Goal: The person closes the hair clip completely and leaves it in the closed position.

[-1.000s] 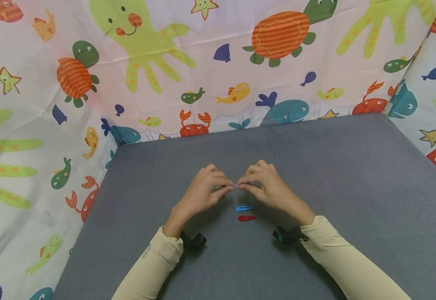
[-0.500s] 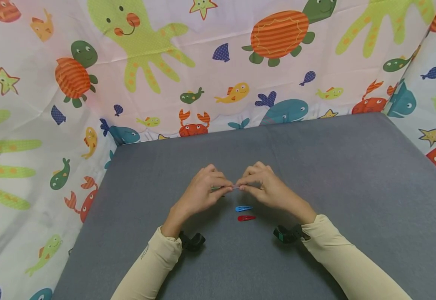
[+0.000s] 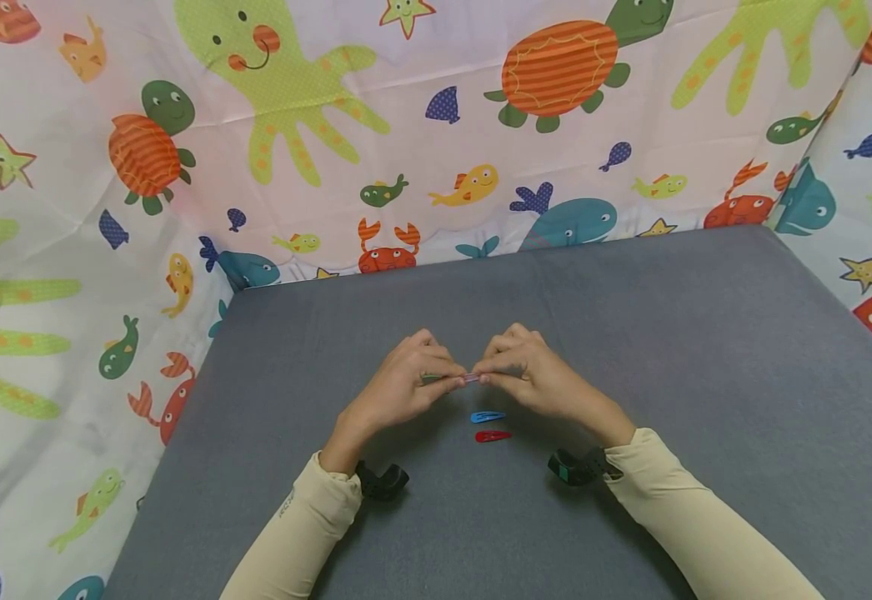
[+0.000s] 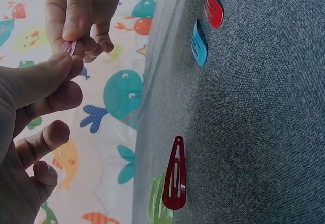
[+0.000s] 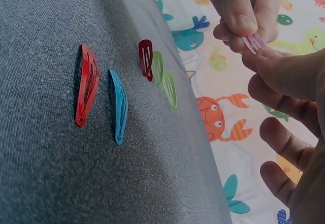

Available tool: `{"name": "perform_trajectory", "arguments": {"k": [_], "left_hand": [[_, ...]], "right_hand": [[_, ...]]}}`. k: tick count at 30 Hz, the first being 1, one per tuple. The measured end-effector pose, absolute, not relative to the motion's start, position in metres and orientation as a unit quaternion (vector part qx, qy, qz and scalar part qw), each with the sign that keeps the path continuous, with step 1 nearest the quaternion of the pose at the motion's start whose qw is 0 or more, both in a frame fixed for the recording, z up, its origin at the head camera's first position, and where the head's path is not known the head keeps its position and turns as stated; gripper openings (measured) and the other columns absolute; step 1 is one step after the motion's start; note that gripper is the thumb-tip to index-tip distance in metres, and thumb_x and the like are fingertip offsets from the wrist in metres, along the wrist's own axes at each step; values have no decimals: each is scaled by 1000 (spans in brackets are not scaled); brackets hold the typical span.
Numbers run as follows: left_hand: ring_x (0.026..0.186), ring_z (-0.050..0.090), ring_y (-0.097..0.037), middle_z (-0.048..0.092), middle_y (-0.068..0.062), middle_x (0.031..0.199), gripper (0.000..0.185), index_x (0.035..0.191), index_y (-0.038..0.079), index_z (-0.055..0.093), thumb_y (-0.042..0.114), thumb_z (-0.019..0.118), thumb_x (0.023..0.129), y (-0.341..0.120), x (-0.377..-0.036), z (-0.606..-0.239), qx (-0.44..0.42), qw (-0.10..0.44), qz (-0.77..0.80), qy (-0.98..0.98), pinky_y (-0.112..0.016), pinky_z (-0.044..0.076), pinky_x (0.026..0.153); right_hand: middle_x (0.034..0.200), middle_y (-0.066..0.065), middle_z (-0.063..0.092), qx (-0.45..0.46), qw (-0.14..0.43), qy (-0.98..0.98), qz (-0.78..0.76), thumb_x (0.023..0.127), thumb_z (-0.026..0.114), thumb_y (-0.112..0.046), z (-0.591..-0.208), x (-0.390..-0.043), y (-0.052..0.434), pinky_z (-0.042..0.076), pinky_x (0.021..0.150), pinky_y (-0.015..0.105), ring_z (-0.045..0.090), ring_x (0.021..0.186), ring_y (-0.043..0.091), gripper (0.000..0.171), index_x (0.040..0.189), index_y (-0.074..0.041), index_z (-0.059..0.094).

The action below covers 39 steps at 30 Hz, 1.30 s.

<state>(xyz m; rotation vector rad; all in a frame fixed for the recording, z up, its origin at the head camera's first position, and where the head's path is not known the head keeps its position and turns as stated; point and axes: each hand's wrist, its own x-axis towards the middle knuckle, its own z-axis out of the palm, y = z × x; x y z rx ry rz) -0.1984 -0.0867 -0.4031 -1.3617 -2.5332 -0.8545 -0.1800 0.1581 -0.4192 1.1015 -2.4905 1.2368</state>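
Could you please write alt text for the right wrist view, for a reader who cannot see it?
Both hands pinch a small pink hair clip above a grey table. On the table lie a red clip, a blue clip, a dark red clip and green clips.

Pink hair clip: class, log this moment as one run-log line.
left hand: pinches pink hair clip | right hand: pinches other end | table: blue clip, red clip
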Motion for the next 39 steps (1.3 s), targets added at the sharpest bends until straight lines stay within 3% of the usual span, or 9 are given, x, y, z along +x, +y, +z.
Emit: {"name": "perform_trajectory", "arguments": {"k": [22,31,39], "left_hand": [[82,48,-7,73,12,83,10,98,20,83,16,78,90,-88,-200,-404,-467,47,-303,-829,-27,38,74],[83,54,-15,74,11,83,7,96,18,83,17,78,90,-85,-199,-405,-452,47,-306,-837,-27,40,75],[82,52,-14,73,10,82,8,95,18,83,17,80,88,-84,-196,-404,-438,53,-300,-846,-29,37,74]], "right_hand": [[90,-8,71,382,64,-821,419,91,74,-10,-417,-180,161,30,83,37,46,88,8,13,98,-18,83],[88,-12,71,368,62,-831,412,90,75,-9,-417,-180,162,32,83,36,47,87,7,15,96,-21,82],[89,-13,71,351,54,-836,420,91,75,-11,-416,-180,161,37,82,36,52,87,18,10,96,-18,81]]}}
